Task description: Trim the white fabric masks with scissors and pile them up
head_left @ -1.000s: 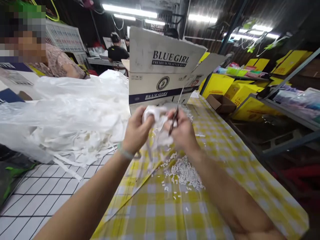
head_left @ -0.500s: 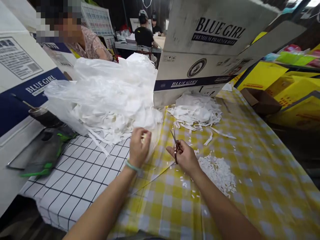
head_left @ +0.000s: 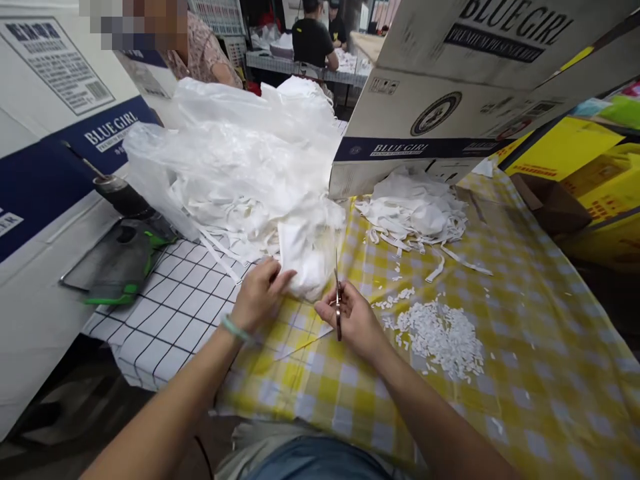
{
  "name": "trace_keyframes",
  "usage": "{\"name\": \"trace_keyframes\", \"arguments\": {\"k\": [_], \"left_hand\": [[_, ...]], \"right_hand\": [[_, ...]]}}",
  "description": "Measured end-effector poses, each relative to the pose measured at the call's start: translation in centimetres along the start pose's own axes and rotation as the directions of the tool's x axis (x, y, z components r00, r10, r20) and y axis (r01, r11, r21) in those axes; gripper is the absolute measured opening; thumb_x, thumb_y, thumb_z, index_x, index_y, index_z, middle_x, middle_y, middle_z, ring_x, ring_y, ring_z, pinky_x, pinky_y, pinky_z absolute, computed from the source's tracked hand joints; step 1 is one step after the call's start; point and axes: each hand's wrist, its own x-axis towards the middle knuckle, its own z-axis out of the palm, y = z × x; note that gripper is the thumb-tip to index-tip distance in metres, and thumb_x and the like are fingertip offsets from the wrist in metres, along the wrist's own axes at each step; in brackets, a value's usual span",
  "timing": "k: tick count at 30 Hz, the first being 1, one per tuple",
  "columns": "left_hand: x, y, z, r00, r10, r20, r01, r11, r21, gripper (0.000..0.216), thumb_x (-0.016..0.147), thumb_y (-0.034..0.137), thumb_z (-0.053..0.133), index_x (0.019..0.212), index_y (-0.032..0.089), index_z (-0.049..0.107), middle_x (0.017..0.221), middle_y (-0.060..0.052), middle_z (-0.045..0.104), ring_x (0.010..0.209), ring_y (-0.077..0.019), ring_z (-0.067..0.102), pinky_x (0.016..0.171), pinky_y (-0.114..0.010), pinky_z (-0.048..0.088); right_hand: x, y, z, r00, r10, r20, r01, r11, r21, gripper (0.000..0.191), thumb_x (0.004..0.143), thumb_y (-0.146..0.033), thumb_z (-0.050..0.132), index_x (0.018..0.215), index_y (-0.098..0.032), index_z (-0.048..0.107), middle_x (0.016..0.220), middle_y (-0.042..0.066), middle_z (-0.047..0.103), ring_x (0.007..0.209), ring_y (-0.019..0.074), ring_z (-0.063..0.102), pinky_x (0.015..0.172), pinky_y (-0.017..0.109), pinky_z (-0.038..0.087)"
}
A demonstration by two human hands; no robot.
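A table under yellow checked cloth (head_left: 525,347) bears white snippets (head_left: 440,337), strips (head_left: 415,213) and a bag (head_left: 240,160).

Left hand (head_left: 259,299): bare, no glove, no ring to be seen.
Left wrist: thin pale green band (head_left: 235,329), plain, worn snug just behind the hand.
Left forearm: bare from wrist to elbow, no sleeve in view.
Right hand (head_left: 353,317): bare, no glove; no band or watch on the wrist.
Right forearm: bare along all that shows, no sleeve in view.
Fingers (head_left: 283,280): bare, nails short and unpainted as far as can be told.
Lap: blue denim (head_left: 320,463) at the bottom edge, with a strip of light grey-beige cloth above it; the make of the garments cannot be told.
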Motion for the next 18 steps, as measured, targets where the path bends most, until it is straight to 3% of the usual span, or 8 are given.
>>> {"name": "trace_keyframes", "arguments": {"k": [2,4,6,8,10,12,15,18], "left_hand": [[-5.2,2.0,0.0,0.999,0.022,-0.028,-0.023,0.999,-0.034,0.033,0.093,0.031,0.049,0.063,0.022,0.037,0.068,0.0,0.045,0.064,-0.0164,0.045,0.061,-0.029,0.038],[-9.6,4.3,0.6,0.987,0.16,-0.029,-0.162,0.978,-0.133,0.023,0.094,0.021,0.047,0.072,0.021,0.044,0.074,-0.003,0.05,0.072,-0.0178,0.048,0.065,-0.029,0.042],[-12.2,6.0,1.0,0.954,0.295,0.049,-0.276,0.932,-0.235,0.014,0.093,0.016,0.049,0.081,0.02,0.05,0.081,-0.005,0.055,0.078,-0.0186,0.051,0.07,-0.03,0.045],[-12.7,6.1,0.9,0.938,0.34,0.069,-0.308,0.908,-0.282,0.008,0.091,0.013,0.051,0.092,0.02,0.055,0.089,-0.007,0.058,0.085,-0.0201,0.053,0.077,-0.032,0.048],[-11.1,4.7,0.5,0.954,0.299,-0.011,-0.294,0.931,-0.218,0.02,0.088,0.009,0.05,0.105,0.019,0.056,0.099,-0.01,0.058,0.096,-0.0231,0.055,0.087,-0.038,0.048],[-7.7,2.5,0.2,0.966,0.245,-0.084,-0.25,0.967,-0.056,0.034,0.085,0.003,0.046,0.114,0.018,0.055,0.114,-0.013,0.055,0.111,-0.0266,0.052,0.098,-0.044,0.045],[-0.9,-0.6,0.5,0.969,0.247,-0.007,-0.244,0.961,0.127,0.047,0.075,-0.002,0.043,0.115,0.018,0.059,0.127,-0.015,0.051,0.127,-0.0314,0.043,0.109,-0.053,0.036],[4.7,-1.6,0.8,0.936,0.32,0.148,-0.34,0.93,0.139,0.034,0.072,0.0,0.05,0.095,0.019,0.067,0.118,-0.012,0.059,0.121,-0.0323,0.048,0.112,-0.053,0.033]], "right_hand": [[-0.8,0.3,0.9,0.996,0.081,0.042,-0.086,0.985,0.147,0.044,0.069,-0.051,0.076,0.084,-0.022,0.046,0.079,-0.003,0.056,0.067,0.0122,0.056,0.063,0.026,0.049],[-1.7,0.5,1.6,0.993,0.116,0.035,-0.12,0.974,0.19,0.044,0.067,-0.048,0.077,0.084,-0.022,0.046,0.079,-0.003,0.054,0.066,0.0112,0.054,0.062,0.024,0.048],[-2.6,0.9,1.5,0.996,0.089,0.002,-0.089,0.986,0.144,0.04,0.066,-0.042,0.077,0.082,-0.022,0.046,0.077,-0.004,0.051,0.065,0.0102,0.051,0.06,0.022,0.046],[-3.5,1.5,0.6,0.998,0.049,-0.026,-0.047,0.996,0.072,0.036,0.066,-0.036,0.075,0.08,-0.022,0.046,0.076,-0.004,0.05,0.065,0.0101,0.049,0.061,0.022,0.045],[-4.5,2.4,-0.7,0.998,0.033,-0.049,-0.033,0.999,0.014,0.032,0.066,-0.033,0.073,0.081,-0.022,0.047,0.076,-0.003,0.049,0.065,0.0104,0.05,0.062,0.022,0.046],[-5.5,3.3,-1.8,0.996,0.029,-0.09,-0.032,0.999,-0.032,0.03,0.067,-0.033,0.071,0.08,-0.023,0.046,0.076,-0.003,0.049,0.066,0.0113,0.05,0.063,0.023,0.048],[-6.8,4.3,-2.4,0.99,0.037,-0.137,-0.051,0.994,-0.1,0.028,0.067,-0.033,0.069,0.081,-0.023,0.045,0.076,-0.002,0.051,0.069,0.0138,0.054,0.066,0.027,0.05],[-8.5,4.9,-2.8,0.988,0.053,-0.145,-0.072,0.989,-0.128,0.029,0.068,-0.034,0.069,0.083,-0.024,0.046,0.077,0.0,0.053,0.071,0.0156,0.057,0.068,0.029,0.052]]}}
